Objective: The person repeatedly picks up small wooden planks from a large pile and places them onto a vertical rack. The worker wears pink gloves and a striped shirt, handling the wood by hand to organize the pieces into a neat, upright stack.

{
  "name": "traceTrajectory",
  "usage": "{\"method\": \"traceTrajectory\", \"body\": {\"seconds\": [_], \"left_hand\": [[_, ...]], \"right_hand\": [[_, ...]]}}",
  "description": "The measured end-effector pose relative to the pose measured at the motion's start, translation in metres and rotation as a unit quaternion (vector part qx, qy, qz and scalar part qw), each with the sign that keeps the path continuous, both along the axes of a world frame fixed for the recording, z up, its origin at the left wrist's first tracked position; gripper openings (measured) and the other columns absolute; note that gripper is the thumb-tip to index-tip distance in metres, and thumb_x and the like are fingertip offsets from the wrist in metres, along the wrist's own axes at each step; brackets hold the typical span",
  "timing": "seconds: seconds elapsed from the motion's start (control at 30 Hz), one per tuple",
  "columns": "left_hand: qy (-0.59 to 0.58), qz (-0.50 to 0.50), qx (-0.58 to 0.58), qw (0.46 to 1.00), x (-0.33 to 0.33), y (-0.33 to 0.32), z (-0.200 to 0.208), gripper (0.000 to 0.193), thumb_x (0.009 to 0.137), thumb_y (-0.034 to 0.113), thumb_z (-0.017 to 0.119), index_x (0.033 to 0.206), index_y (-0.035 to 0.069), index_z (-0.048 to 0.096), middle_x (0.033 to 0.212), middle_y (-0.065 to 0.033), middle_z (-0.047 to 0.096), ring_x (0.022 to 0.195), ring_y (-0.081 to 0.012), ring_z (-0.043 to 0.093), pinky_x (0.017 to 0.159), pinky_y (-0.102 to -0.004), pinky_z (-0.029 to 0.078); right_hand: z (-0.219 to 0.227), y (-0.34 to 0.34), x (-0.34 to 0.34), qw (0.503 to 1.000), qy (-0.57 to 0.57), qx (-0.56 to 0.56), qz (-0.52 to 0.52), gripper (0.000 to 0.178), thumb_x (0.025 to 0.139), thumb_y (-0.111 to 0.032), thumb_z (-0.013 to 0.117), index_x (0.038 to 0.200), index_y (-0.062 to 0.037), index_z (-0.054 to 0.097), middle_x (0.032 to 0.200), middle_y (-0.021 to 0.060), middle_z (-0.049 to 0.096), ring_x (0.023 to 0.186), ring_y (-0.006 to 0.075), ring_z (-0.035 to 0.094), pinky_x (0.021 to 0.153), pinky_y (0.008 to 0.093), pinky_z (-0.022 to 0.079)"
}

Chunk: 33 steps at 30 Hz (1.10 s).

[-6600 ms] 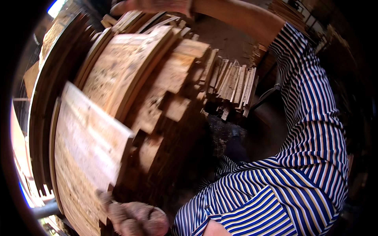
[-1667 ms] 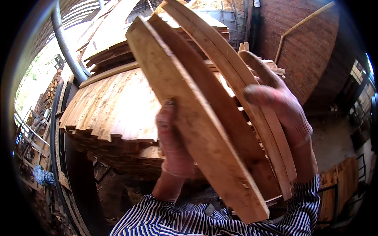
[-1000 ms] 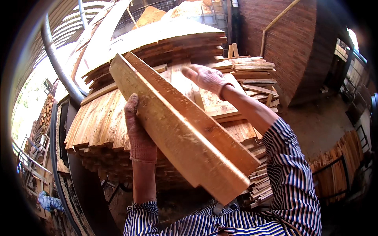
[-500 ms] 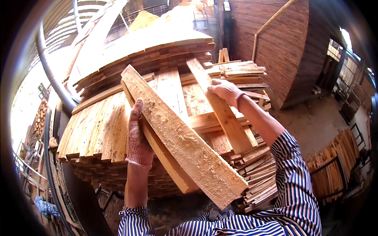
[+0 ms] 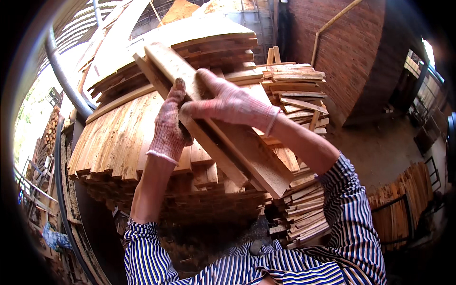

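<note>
A few rough-sawn wooden boards (image 5: pixel 256 159) are held together on a slant above the stack, their far ends pointing up and left. My left hand (image 5: pixel 168 126), in a knitted glove, is closed round the boards' left side, thumb up. Across the middle of the boards lies my right hand (image 5: pixel 232 105), also gloved. Its thumb reaches over the left board and its fingers go over the far side, gripping them. Part of the boards is hidden under both hands. Below is a layer of side-by-side planks (image 5: pixel 114 135) on a big stack.
Higher layers of planks (image 5: pixel 209 40) rise at the back of the stack. Shorter offcuts (image 5: pixel 304 223) are piled along the right side. A bundle of slats (image 5: pixel 399 204) stands in a metal frame at the far right. A brick wall (image 5: pixel 342 57) with a pipe rises behind.
My right hand has come left, onto the boards held by my left hand. The board it held has joined them. The bundle has shifted up and away from my body.
</note>
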<state>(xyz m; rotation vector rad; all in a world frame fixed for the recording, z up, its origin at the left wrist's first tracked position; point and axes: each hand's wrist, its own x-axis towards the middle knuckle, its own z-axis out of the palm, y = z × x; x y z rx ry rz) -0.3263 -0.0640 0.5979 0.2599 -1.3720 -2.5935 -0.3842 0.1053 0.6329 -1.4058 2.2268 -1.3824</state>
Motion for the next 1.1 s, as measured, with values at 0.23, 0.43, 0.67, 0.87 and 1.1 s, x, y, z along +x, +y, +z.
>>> {"method": "traceTrajectory", "body": {"seconds": [0.23, 0.43, 0.67, 0.87, 1.1], "left_hand": [[0.041, -0.02, -0.122, 0.992, 0.021, 0.007, -0.001, 0.049, 0.098, 0.041, 0.062, 0.108, -0.007, 0.058, 0.079, -0.0127, 0.069, 0.064, -0.023, 0.07, 0.06, -0.0302, 0.064], [0.071, -0.088, 0.031, 0.993, 0.035, 0.002, -0.002, 0.055, 0.101, 0.05, 0.054, 0.108, -0.004, 0.058, 0.077, -0.0099, 0.064, 0.073, -0.0232, 0.069, 0.066, -0.0324, 0.061], [0.0, 0.045, -0.092, 0.995, 0.026, 0.013, 0.006, 0.069, 0.097, 0.067, 0.048, 0.13, 0.007, 0.056, 0.101, -0.0099, 0.068, 0.085, -0.0205, 0.069, 0.074, -0.0336, 0.061], [0.041, -0.116, -0.337, 0.933, -0.046, 0.017, -0.003, 0.09, 0.09, 0.077, 0.049, 0.145, 0.006, 0.045, 0.123, -0.0178, 0.063, 0.109, -0.0257, 0.065, 0.088, -0.0349, 0.059], [-0.106, -0.097, -0.892, 0.428, -0.066, 0.002, -0.04, 0.081, 0.102, 0.061, 0.027, 0.158, 0.002, 0.024, 0.164, -0.0215, 0.023, 0.153, -0.035, 0.018, 0.124, -0.0479, 0.018]], "right_hand": [[-0.036, 0.044, -0.061, 0.961, -0.041, 0.122, -0.245, 0.081, 0.077, -0.046, 0.075, 0.133, 0.0045, 0.046, 0.123, 0.0247, 0.062, 0.107, 0.0299, 0.063, 0.094, 0.0403, 0.052], [-0.082, -0.031, -0.118, 0.952, 0.107, 0.234, -0.166, 0.072, 0.096, -0.056, 0.053, 0.125, 0.0092, 0.055, 0.118, 0.0286, 0.064, 0.115, 0.0385, 0.06, 0.099, 0.0465, 0.047], [-0.023, -0.029, -0.023, 0.994, -0.097, -0.028, -0.038, 0.113, 0.084, -0.083, 0.05, 0.158, -0.0028, 0.024, 0.151, 0.031, 0.041, 0.138, 0.0365, 0.046, 0.112, 0.0445, 0.04], [0.0, 0.044, 0.009, 0.969, -0.206, -0.126, -0.046, 0.097, 0.079, -0.019, 0.078, 0.16, -0.0131, 0.025, 0.127, 0.0221, 0.063, 0.096, 0.0263, 0.067, 0.08, 0.034, 0.059], [-0.061, 0.052, -0.094, 0.907, 0.041, 0.285, -0.306, 0.066, 0.093, -0.036, 0.059, 0.151, -0.0109, 0.04, 0.127, 0.0235, 0.063, 0.108, 0.0349, 0.065, 0.091, 0.0502, 0.053]]}}
